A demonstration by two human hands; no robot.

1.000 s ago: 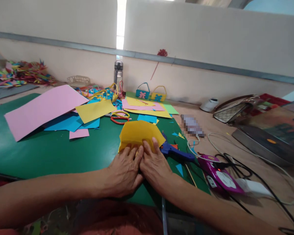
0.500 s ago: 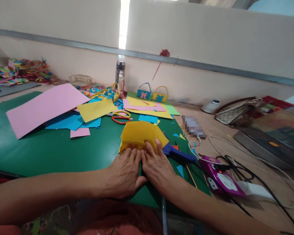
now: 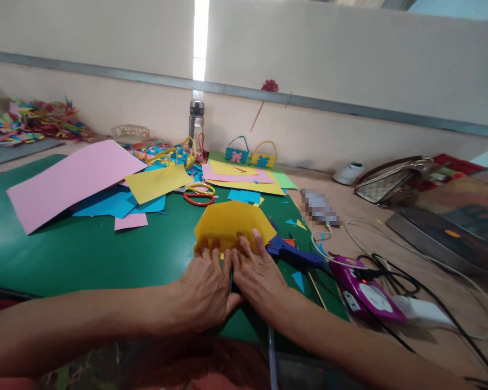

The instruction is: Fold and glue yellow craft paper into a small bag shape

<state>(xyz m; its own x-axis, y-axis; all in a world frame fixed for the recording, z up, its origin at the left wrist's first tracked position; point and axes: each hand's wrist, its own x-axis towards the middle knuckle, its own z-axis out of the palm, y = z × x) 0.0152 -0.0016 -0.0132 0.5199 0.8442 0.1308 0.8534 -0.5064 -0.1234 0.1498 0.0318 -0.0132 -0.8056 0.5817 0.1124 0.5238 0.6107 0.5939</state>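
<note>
A folded yellow sheet of paper (image 3: 232,219) lies near the front of the green mat (image 3: 166,271), its far part raised off the mat. My left hand (image 3: 206,287) presses its fingertips along the near edge, thumb stretched to the right. Beside it, my right hand (image 3: 260,273) rests on the same edge with its fingers extended. Both hands lie palm down and touch the paper without gripping it; their fingertips are partly hidden against the fold. Just right of the paper lies a blue glue gun (image 3: 299,254), partly covered by it.
Scissors (image 3: 199,195) with red and yellow handles lie beyond the paper. Pink paper (image 3: 77,179) and other coloured sheets spread leftward. Two small paper bags (image 3: 236,155) stand behind. At right are a purple power strip (image 3: 368,292), cables and a handbag (image 3: 384,184).
Both hands have shifted slightly along the paper's near edge, and the paper's raised part sits a little flatter and further left. The camera view has moved slightly.
</note>
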